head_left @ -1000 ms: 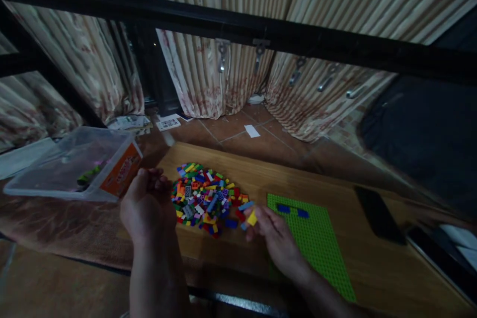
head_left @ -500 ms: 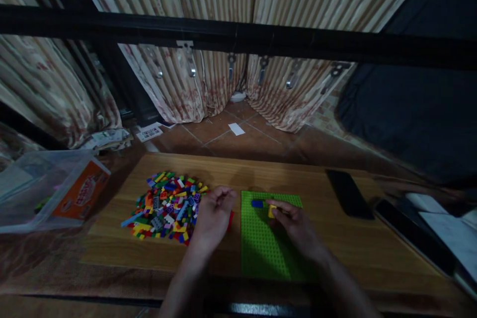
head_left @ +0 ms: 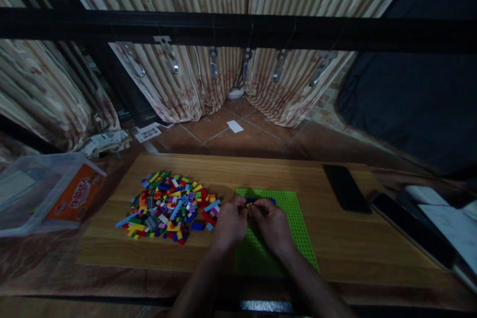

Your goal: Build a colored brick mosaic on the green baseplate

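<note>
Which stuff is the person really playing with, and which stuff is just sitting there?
In use:
green baseplate
yellow brick pinched between left hand and right hand
blue bricks on the plate
pile of bricks

Just lying about:
two dark phones
clear plastic box
papers on the floor

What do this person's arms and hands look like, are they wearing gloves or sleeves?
No gloves: the left hand and the right hand are bare, and both forearms are uncovered as far as the picture's lower edge. No sleeve, watch or ring shows, though the dim light could hide small details.
</note>
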Demonstrator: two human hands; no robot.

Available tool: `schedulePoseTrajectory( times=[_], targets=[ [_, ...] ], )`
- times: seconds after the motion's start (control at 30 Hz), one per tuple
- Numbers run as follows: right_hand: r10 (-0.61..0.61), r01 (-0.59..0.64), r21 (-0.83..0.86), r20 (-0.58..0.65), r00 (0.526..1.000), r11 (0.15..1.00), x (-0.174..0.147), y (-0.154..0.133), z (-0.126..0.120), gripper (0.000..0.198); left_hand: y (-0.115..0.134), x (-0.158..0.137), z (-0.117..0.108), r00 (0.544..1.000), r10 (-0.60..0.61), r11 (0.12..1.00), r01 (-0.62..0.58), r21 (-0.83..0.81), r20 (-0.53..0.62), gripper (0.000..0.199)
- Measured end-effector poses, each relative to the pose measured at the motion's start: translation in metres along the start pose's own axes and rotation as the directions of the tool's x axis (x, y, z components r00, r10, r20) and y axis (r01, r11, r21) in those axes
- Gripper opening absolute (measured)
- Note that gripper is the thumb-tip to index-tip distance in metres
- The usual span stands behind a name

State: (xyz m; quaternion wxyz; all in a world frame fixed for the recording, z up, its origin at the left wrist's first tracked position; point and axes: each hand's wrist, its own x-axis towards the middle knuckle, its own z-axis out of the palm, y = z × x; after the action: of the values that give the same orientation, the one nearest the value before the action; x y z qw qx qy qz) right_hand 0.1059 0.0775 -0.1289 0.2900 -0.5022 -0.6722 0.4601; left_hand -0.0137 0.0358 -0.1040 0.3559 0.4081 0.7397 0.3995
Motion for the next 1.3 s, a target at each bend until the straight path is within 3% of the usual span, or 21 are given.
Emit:
schedulePoseTrajectory(
  times=[0.13,0.23,0.47,0.93,1.3],
  targets=[
    [-0.048,0.036,-0.15,-0.079,0.996,0.988,-0.002,-0.003,0.003,0.02,-0.004,0.002,0.005,1.0,-0.003,1.0,0.003,0.01,-0.002,0.03],
    [-0.043,0.029,-0.208,-0.065,0.997,0.978,-0.002,-0.004,0.003,0.02,-0.004,0.002,0.007,0.998,0.011,0.999,-0.008,0.05,-0.054,0.031],
    [-0.03,0.014,-0.271,-0.057,0.998,0.962,-0.006,-0.003,0.001,0.02,-0.006,0.002,0.011,0.996,0.027,0.989,-0.014,0.148,-0.081,0.032],
    [-0.042,0.016,-0.419,-0.054,0.998,0.908,-0.004,0.0,-0.005,0.023,-0.007,0.001,0.018,0.999,0.018,0.995,-0.014,0.097,-0.048,0.035],
    [0.056,-0.074,-0.475,-0.052,0.997,0.877,0.001,-0.001,-0.01,0.024,-0.011,0.003,0.023,0.999,0.01,0.991,-0.004,0.131,-0.044,0.034]
  ],
)
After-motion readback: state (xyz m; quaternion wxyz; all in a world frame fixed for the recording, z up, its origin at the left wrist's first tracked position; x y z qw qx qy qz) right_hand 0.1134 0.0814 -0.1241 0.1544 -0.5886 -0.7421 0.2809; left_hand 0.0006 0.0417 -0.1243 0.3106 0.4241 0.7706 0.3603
